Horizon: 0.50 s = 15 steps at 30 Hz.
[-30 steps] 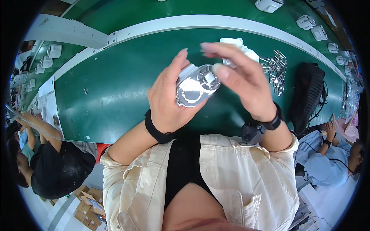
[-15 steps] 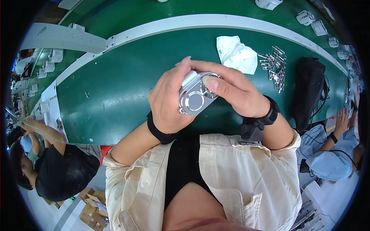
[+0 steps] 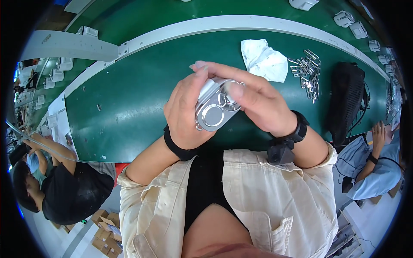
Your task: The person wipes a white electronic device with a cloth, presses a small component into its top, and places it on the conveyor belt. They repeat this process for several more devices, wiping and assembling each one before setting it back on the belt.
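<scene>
A green worktop point(image 3: 129, 99) curves across the view, with a pale rail along its far edge. Above its near middle both hands grip a silver metal housing point(image 3: 213, 115) with a round disc on its face. The left hand point(image 3: 185, 112) wraps it from the left, fingers curled over its top; the right hand point(image 3: 254, 103) closes on its upper right end, thumb pressed near a small ring. Beyond the housing on the worktop, to the right, lies a crumpled white cloth point(image 3: 264, 60), and just right of that a heap of small metal clips point(image 3: 307, 73). A black mesh bag point(image 3: 346, 99) sits at the worktop's right end.
</scene>
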Tool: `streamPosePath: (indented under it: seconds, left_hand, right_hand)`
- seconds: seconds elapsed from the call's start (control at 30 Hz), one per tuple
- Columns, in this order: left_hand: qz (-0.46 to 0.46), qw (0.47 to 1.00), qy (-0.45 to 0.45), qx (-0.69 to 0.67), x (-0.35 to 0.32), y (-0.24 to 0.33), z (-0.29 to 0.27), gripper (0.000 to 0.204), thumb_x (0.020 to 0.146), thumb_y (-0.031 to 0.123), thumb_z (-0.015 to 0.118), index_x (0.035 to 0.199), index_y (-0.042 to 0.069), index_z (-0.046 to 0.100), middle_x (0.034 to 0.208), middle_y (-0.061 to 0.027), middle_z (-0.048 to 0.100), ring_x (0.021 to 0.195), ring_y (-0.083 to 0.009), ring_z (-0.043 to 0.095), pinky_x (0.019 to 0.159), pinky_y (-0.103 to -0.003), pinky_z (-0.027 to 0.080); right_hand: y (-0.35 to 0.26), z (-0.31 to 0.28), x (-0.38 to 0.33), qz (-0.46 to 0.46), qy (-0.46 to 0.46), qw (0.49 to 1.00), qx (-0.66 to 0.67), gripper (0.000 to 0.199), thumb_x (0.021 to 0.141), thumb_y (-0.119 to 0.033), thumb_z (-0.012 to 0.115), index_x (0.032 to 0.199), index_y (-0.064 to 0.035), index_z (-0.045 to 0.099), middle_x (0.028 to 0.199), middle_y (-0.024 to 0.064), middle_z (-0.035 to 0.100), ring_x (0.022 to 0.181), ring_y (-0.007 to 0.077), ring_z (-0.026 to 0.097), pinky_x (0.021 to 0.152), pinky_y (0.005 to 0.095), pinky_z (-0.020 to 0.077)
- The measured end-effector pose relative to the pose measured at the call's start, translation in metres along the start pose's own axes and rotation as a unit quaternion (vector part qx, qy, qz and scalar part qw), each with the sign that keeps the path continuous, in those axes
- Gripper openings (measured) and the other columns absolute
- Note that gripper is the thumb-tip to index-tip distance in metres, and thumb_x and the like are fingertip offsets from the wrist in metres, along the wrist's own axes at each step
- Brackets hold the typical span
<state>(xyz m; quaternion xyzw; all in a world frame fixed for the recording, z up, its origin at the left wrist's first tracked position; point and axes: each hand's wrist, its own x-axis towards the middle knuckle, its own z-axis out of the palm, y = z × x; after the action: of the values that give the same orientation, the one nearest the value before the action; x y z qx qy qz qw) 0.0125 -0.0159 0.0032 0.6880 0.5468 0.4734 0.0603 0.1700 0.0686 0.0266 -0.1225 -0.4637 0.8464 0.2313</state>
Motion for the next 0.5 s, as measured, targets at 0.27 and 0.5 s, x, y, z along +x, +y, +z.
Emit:
streamPosePath:
  seconds: [0.27, 0.5]
  left_hand:
    - [0.035, 0.999, 0.017, 0.035, 0.002, 0.001, 0.003, 0.088, 0.063, 0.009, 0.088, 0.135, -0.004, 0.039, 0.110, -0.0204, 0.064, 0.094, -0.0302, 0.067, 0.080, -0.035, 0.054]
    - [0.048, 0.995, 0.057, 0.060, 0.003, -0.002, 0.010, 0.074, 0.068, 0.013, 0.083, 0.130, -0.003, 0.047, 0.107, -0.0188, 0.065, 0.087, -0.0326, 0.066, 0.072, -0.037, 0.054]
  right_hand:
    - [0.004, -0.011, 0.000, -0.042, -0.033, 0.996, -0.074, 0.048, 0.099, -0.023, 0.048, 0.140, 0.0025, 0.042, 0.145, 0.0181, 0.042, 0.129, 0.0257, 0.046, 0.108, 0.0359, 0.0347]
    - [0.003, -0.008, 0.001, -0.044, -0.018, 0.995, -0.088, 0.045, 0.098, -0.020, 0.052, 0.137, 0.0010, 0.047, 0.142, 0.0171, 0.046, 0.126, 0.0261, 0.049, 0.106, 0.0347, 0.0364]
